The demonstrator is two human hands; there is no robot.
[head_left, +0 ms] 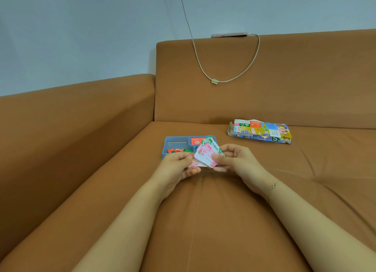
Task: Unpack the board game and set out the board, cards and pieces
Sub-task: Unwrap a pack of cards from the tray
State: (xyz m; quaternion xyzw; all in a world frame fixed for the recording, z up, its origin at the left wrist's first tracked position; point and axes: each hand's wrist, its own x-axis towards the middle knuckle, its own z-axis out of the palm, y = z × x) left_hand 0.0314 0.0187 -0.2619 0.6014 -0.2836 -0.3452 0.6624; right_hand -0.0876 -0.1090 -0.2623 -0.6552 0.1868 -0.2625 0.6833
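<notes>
Left hand (179,166) and right hand (234,159) pinch a fan of game cards (207,154) over one blue tray (165,144); one game box (262,132) lies nearby; print unreadable.

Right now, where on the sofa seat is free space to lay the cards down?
Bare seat lies between the blue tray and the box, and right of the right hand. It is crowded where both hands, left hand included, hold cards before the tray.
</notes>
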